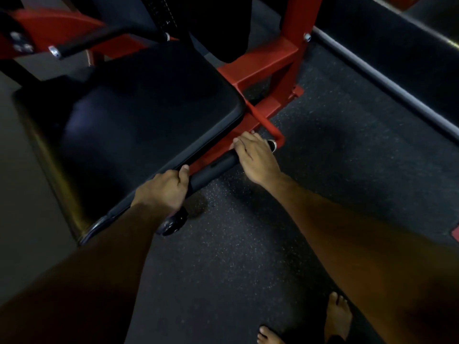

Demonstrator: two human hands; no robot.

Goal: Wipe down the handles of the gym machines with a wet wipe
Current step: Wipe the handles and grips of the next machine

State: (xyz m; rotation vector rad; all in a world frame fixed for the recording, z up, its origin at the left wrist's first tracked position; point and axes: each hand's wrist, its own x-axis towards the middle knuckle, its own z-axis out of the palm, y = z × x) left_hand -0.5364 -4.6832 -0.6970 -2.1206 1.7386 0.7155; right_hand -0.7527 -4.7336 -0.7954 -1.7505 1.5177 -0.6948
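Seat pad (139, 115) at 10 o'clock, black; our left hand (165, 189) is curled around the near end of the black handle (213, 167) at centre; our right hand (253, 155) wraps its far end by the red frame (268, 68) at 1 o'clock; wipe not visible, we cannot tell where; bare feet (339, 316) at 5 o'clock.

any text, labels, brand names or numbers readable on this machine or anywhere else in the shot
No readable text anywhere in this view.
Weight stack: faint pale marks run down it, too small and blurred to read.
Seat, red frame and handle: no labels or brand marks visible.
Floor: pale specks only, no signs.
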